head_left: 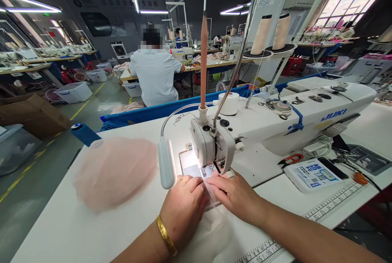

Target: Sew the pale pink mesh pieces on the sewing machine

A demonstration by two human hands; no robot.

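Observation:
A piece of thin, pale sheer fabric lies under the needle area of a white sewing machine and hangs towards me. My left hand presses on its left side, fingers bent together just before the presser foot. From the right, my right hand pinches the fabric close to the foot, thumb and fingers meeting near the needle. The fingertips partly hide the fabric's edge. A lit grey lamp on a bendy neck stands just left of the foot.
A blurred heap of pink sheer fabric lies on the table's left. To the right are red-handled snips, a white box and a printed ruler strip. A blue thread cone sits at the far-left edge. A co-worker sits ahead.

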